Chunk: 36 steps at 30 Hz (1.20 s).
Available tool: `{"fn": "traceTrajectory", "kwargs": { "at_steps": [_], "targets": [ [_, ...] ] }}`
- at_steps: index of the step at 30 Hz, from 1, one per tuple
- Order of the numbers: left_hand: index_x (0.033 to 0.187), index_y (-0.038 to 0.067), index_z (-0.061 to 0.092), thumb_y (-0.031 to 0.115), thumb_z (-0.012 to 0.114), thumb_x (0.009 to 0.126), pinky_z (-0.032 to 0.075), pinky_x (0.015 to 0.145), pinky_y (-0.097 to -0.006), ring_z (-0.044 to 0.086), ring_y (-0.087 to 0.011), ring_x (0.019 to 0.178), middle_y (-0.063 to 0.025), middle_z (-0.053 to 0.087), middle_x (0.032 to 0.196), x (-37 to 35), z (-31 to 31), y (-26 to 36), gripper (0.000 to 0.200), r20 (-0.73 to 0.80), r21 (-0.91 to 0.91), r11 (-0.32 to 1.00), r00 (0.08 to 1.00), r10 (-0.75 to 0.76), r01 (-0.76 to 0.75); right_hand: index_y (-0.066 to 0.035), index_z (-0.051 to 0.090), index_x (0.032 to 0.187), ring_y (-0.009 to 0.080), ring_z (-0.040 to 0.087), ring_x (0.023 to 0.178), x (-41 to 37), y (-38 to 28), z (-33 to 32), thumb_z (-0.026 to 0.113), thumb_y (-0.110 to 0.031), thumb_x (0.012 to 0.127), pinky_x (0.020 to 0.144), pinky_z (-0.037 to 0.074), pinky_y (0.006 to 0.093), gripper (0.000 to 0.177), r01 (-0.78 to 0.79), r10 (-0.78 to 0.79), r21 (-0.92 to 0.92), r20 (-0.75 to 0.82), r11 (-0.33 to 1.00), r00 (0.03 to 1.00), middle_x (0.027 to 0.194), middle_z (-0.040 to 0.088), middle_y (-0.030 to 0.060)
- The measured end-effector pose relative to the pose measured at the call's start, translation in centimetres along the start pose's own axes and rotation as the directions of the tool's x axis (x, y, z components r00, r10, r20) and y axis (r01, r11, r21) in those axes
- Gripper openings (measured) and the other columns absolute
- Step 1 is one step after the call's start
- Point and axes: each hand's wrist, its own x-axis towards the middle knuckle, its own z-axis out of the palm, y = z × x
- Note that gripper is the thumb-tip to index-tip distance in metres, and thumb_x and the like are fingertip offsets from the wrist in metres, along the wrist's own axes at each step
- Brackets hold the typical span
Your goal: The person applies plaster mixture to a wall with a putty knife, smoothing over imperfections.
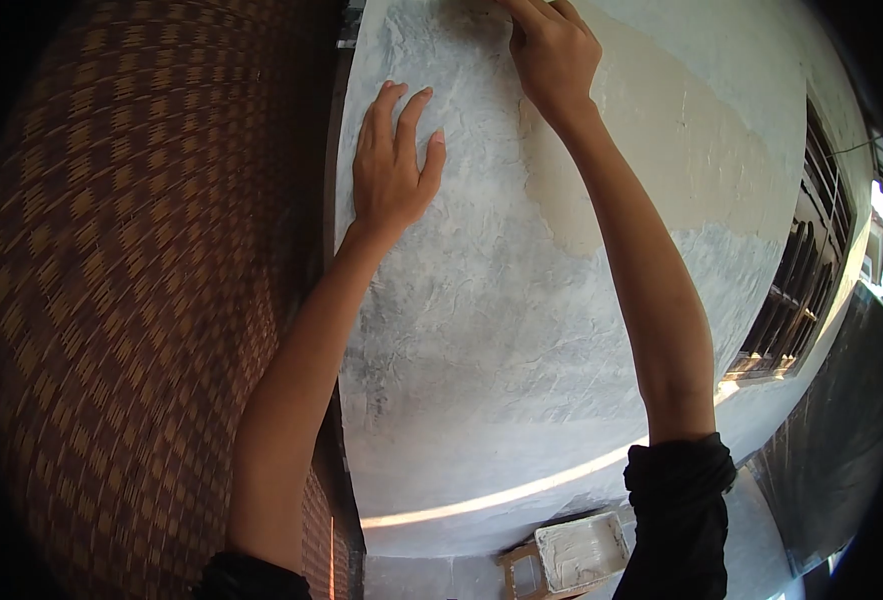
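Left hand [396, 165]: spread at wall [461, 310]; cannot tell whether touching.
Right hand [559, 60]: curled near view's top; cannot tell if pinching anything.
Cream coat [701, 140]: on wall, beside right hand; could smear if wet and brushed.
Tray [579, 525]: low, near wall; could tip if kicked.

We cannot see the fingertips of the right hand [558, 62]: the top edge cuts them off, and whatever they may hold with them. Behind the fingers of the left hand [393, 170], we cannot tell whether the palm meets the wall [491, 330]. Far below the right fingers, the pale stuff in the tray [581, 553] is too small for us to identify; lower edge crops both black sleeves [676, 520].
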Motion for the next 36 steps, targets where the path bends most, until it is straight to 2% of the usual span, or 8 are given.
{"fn": "traceTrajectory", "kwargs": {
  "at_steps": [6,9,12,13,20,26,28,36],
  "targets": [
    [0.135,0.001,0.046,0.015,0.059,0.093,0.038,0.109,-0.0507,0.044,-0.042,0.134,-0.0216,0.046,0.138,-0.1,0.0,-0.1,0.046,-0.01,-0.01,1.0,1.0,-0.009,0.009,-0.013,0.074,0.109,0.0267,0.068,0.083,-1.8,0.0,1.0,0.062,-0.001,0.079,0.073,0.054,0.0371,0.034,0.039,-0.039,-0.066,0.0,0.997,0.999,0.107,0.075,0.0044],
    [0.135,0.001,0.046,0.014,0.059,0.092,0.038,0.109,-0.0506,0.044,-0.042,0.133,-0.0217,0.047,0.137,-0.2,0.0,-0.1,0.046,-0.005,-0.015,1.0,1.0,-0.014,0.014,-0.031,0.074,0.116,0.022,0.069,0.092,-4.2,-0.3,2.1,0.073,-0.008,0.078,0.086,0.05,0.032,0.045,0.046,-0.044,-0.21,0.01,0.977,0.999,0.113,0.073,-0.008],
    [0.135,0.001,0.046,0.013,0.059,0.092,0.038,0.109,-0.0504,0.045,-0.0421,0.133,-0.0218,0.047,0.136,-0.3,0.0,0.0,0.046,-0.013,-0.016,1.0,1.0,-0.021,0.021,-0.016,0.07,0.111,0.02,0.066,0.081,-5.4,-1.4,1.4,0.068,-0.004,0.082,0.079,0.05,0.0347,0.032,0.095,-0.091,-0.188,0.032,0.978,0.995,0.103,0.073,-0.0014],
    [0.135,0.001,0.046,0.013,0.059,0.092,0.038,0.109,-0.0504,0.045,-0.0421,0.133,-0.0218,0.047,0.136,-0.3,0.0,0.0,0.046,-0.014,-0.02,1.0,1.0,-0.024,0.023,-0.021,0.076,0.107,0.0246,0.069,0.086,-5.7,-2.1,1.1,0.067,-0.002,0.072,0.084,0.048,0.0368,0.041,0.025,-0.016,-0.149,0.058,0.989,0.998,0.108,0.075,-0.004],
    [0.134,0.001,0.048,0.013,0.059,0.092,0.038,0.108,-0.0509,0.045,-0.0416,0.133,-0.0205,0.047,0.135,-0.4,-0.1,0.3,0.045,-0.016,-0.022,0.999,0.999,-0.044,0.044,-0.023,0.075,0.109,0.0209,0.069,0.086,-4.0,-2.6,-3.9,0.066,-0.001,0.075,0.081,0.049,0.0329,0.042,-0.066,0.067,-0.013,0.182,0.998,0.981,0.104,0.075,-0.0061],
    [0.132,0.001,0.049,0.014,0.058,0.092,0.039,0.108,-0.0508,0.046,-0.0411,0.133,-0.0199,0.048,0.135,-0.5,-0.1,0.2,0.043,-0.005,-0.01,0.999,0.999,-0.041,0.041,-0.029,0.074,0.116,0.02,0.069,0.086,-0.8,0.7,0.4,0.071,-0.006,0.079,0.081,0.051,0.032,0.044,0.041,-0.028,-0.223,0.06,0.974,0.998,0.108,0.075,-0.0076],
    [0.132,0.001,0.049,0.014,0.058,0.092,0.039,0.108,-0.0506,0.046,-0.041,0.133,-0.0198,0.048,0.135,-0.4,-0.2,0.0,0.043,-0.003,-0.006,0.999,0.999,-0.04,0.04,-0.014,0.074,0.113,0.0271,0.069,0.087,-0.6,-0.2,1.0,0.062,-0.002,0.08,0.079,0.052,0.038,0.037,0.064,-0.054,-0.196,0.053,0.979,0.997,0.108,0.075,0.004],
    [0.132,0.001,0.049,0.012,0.057,0.093,0.039,0.108,-0.0488,0.048,-0.04,0.131,-0.0203,0.05,0.134,-0.5,0.0,-0.2,0.041,-0.046,-0.041,0.999,0.998,-0.032,0.03,-0.024,0.076,0.109,0.0232,0.068,0.086,-5.6,-2.5,0.0,0.067,-0.005,0.077,0.082,0.05,0.035,0.039,0.013,0.018,-0.201,0.148,0.979,0.989,0.106,0.075,-0.0055]
  ]
}}
